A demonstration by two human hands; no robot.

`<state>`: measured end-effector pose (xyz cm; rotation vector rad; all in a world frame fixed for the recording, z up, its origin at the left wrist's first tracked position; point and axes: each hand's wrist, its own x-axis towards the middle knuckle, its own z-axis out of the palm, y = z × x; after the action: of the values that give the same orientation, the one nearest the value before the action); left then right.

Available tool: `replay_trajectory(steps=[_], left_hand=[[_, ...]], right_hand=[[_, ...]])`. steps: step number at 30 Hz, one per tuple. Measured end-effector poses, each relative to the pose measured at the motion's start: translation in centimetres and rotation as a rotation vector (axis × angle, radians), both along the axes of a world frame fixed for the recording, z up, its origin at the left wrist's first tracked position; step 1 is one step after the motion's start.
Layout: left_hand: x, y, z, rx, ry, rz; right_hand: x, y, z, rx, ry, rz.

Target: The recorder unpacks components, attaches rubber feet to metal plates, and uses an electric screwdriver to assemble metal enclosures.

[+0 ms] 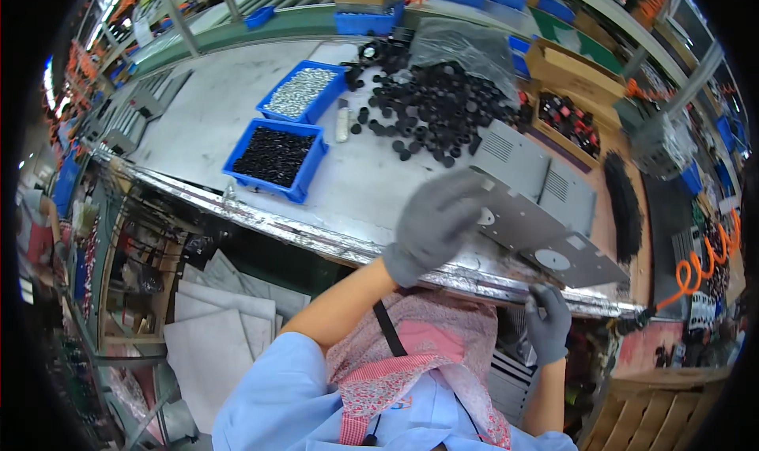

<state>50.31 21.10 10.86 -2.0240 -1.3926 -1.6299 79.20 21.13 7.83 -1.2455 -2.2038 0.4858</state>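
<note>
A grey sheet-metal casing point(538, 206) with vent slots and round holes stands tilted at the table's front right edge. My left hand point(439, 226), in a grey glove, is at the casing's left end, fingers bent over its edge; the hand is slightly blurred. Lower down, just in front of the table edge and the casing's lower side, is my gloved right hand point(548, 324). Its fingers are curled together, and whatever they hold is hidden. Behind the casing lies a spread pile of small round black parts point(443, 107).
Left on the table stand a blue bin point(318, 162) of black screws and another blue bin point(337, 87) of silvery pieces. A cardboard box point(565, 158) with red and black parts, a black cable bundle point(624, 206) and a coiled orange hose point(696, 273) are at right.
</note>
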Motion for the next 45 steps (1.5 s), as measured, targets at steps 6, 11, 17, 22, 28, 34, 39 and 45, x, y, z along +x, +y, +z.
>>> replay_trajectory(steps=[6,11,17,22,28,34,39,45], left_hand=[[-12.5,4.8,-3.0,-0.300,-0.047,0.422],[-20.8,11.8,-4.3,-0.457,0.204,0.668],[-26.5,21.9,-2.6,-0.610,0.062,0.659],[-32.8,28.5,-3.9,-0.679,0.008,0.696],[-35.3,31.6,-5.2,-0.852,-0.124,0.555],[-33.5,31.7,-4.8,-0.680,-0.102,0.518],[-33.2,29.6,-2.8,-0.342,-0.362,0.364],[-28.0,22.0,4.3,-0.190,-1.274,-0.293]], right_hand=[[-2.4,1.7,-1.3,-0.093,0.004,0.064],[-5.5,3.5,-3.8,0.096,0.046,0.115],[-7.1,3.1,-5.8,0.313,-0.066,-0.080],[-6.4,2.9,-6.2,0.279,-0.162,-0.038],[-6.5,3.0,-5.9,0.268,-0.230,0.049],[-6.2,2.9,-6.1,0.274,-0.236,0.050],[-5.9,3.0,-6.9,0.378,-0.188,0.027],[-6.1,3.0,-6.7,0.355,-0.073,0.033]])
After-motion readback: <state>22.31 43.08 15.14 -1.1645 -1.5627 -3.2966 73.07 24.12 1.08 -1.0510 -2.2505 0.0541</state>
